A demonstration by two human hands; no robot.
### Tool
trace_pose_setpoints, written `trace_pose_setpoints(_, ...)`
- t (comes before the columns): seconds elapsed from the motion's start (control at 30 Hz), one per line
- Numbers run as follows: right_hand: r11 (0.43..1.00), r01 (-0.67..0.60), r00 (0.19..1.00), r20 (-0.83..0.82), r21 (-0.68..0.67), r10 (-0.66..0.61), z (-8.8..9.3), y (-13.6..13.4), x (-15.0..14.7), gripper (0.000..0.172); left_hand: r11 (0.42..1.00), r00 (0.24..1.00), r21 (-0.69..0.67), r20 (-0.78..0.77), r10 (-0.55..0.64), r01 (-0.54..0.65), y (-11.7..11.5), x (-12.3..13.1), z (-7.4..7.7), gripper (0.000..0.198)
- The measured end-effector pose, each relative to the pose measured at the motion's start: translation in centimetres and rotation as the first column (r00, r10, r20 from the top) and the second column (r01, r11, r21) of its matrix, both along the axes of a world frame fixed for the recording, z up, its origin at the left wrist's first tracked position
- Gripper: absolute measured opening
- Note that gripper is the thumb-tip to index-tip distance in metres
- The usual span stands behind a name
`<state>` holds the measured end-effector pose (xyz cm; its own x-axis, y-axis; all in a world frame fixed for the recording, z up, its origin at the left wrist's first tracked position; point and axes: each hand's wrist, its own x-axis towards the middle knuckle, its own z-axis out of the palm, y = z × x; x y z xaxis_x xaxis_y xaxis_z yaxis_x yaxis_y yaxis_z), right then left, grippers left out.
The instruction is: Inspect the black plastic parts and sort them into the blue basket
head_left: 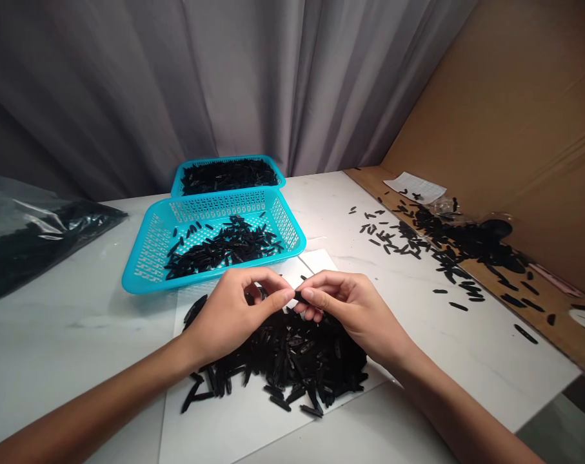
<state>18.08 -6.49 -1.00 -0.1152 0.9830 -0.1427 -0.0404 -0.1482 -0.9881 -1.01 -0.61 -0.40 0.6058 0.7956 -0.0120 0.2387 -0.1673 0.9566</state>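
Observation:
My left hand (248,306) and my right hand (353,303) meet over a pile of slim black pieces (302,354), elongated and a little longer than a fingertip. Between the thumbs and fingertips of both hands is one such black piece (299,296), pinched at its two ends. Its exact kind is too small to make out, and the fingers hide much of it. The pile lies on white sheets (215,432) on the table. Just beyond my hands stands a blue perforated basket (149,248), its floor partly covered with similar black pieces.
Behind it, a second blue basket (282,180) is filled with black pieces. A clear plastic bag (45,238) of dark contents lies at left. Many black pieces (398,238) are scattered at right, near a paper sheet (415,185) and a cardboard wall (524,129). A grey curtain (253,77) hangs behind.

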Motion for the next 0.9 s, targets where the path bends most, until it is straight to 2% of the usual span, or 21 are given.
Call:
trace_pose_setpoints(0.13,0.998,-0.009,0.996,-0.093,-0.055,0.004,-0.18,0.0,0.1,0.019,0.973,0.995,-0.221,0.087,-0.043,0.061,0.2,-0.15,-0.2,0.018)
trace_pose_setpoints(0.23,0.998,-0.011,0.989,-0.148,-0.066,0.001,-0.43,0.02,0.19,0.018,0.953,0.994,-0.298,0.106,-0.027,0.058,0.23,-0.26,-0.4,0.018)
trace_pose_setpoints(0.3,0.997,-0.015,0.987,-0.161,-0.07,0.004,-0.6,0.05,0.27,0.016,0.964,0.994,-0.261,0.11,-0.014,0.042,0.18,-0.25,-0.41,0.017)
trace_pose_setpoints(0.4,0.998,-0.012,0.988,-0.153,-0.066,0.001,-0.67,0.11,0.36,0.013,0.993,0.998,-0.122,0.07,0.007,0.002,0.02,-0.11,-0.15,0.015)
trace_pose_setpoints(0.53,0.998,0.062,0.994,-0.086,-0.01,-0.063,-0.2,0.07,0.27,0.012,0.998,0.998,0.011,-0.012,0.054,-0.054,-0.25,0.03,0.21,0.012)
trace_pose_setpoints(0.73,0.987,0.145,0.989,-0.038,0.075,-0.142,0.24,-0.1,0.02,0.012,0.993,0.993,-0.103,0.095,0.071,-0.061,-0.32,0.02,-0.15,0.009)
trace_pose_setpoints(0.9,0.992,0.128,0.985,-0.118,0.0,-0.127,-0.44,0.0,0.28,0.013,0.988,0.986,-0.142,0.14,0.089,-0.069,-0.26,-0.01,-0.29,0.005)
